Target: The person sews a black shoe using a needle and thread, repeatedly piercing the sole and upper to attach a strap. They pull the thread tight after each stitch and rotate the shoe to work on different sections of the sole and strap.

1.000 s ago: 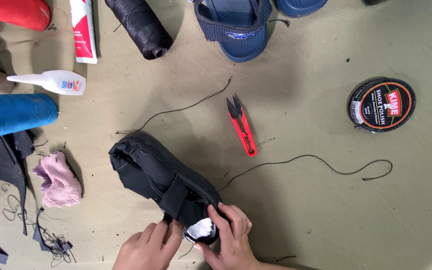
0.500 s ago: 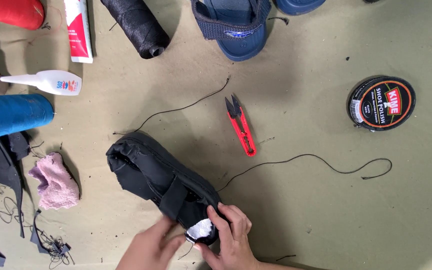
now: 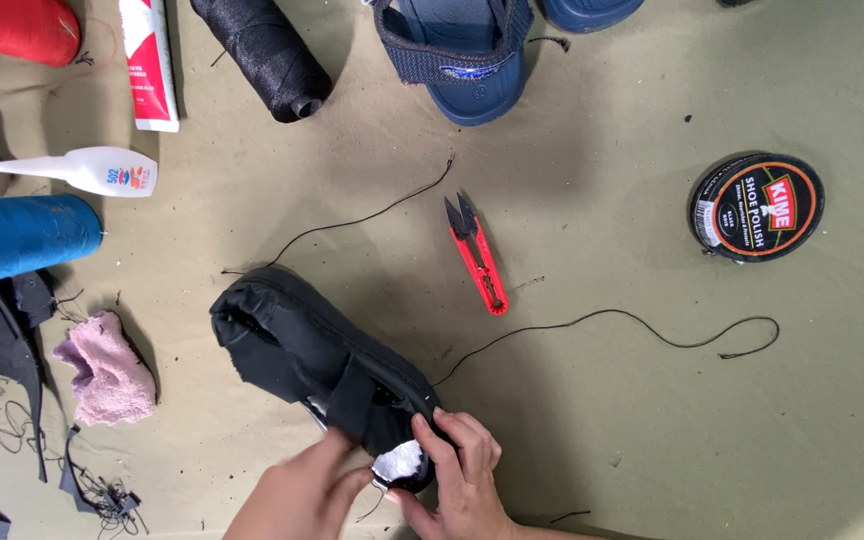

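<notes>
Both hands are working at the heel end of a black sandal (image 3: 317,365) that is lying slantwise on the olive-drab cloth surface (image 3: 652,420), near the bottom edge of the view. The sandal is showing a matte fabric upper with a broad strap across its middle and a ridged sole edge. The left hand (image 3: 302,495) is pressing its fingers against the strap side, while the right hand (image 3: 457,480) is curling its fingers over the heel rim, gripping it. Between them a small pale, shiny patch (image 3: 402,462) is showing, possibly a worn lining, though the view is too tight to be sure.

A thin black thread (image 3: 632,325) is trailing from the sandal out to the right in a loose curve; another strand is lying above the toe. Just beyond the sandal, red thread snips (image 3: 477,255) with dark pointed blades are resting flat. A round black tin of polish (image 3: 757,207) is sitting well apart on the right. On the left, a fuzzy pink rag (image 3: 107,368), a blue thread cone (image 3: 17,238), a white glue bottle (image 3: 82,170) and a black thread spool (image 3: 262,55) are lying about, and a navy sandal (image 3: 457,45) is sitting at the top.
</notes>
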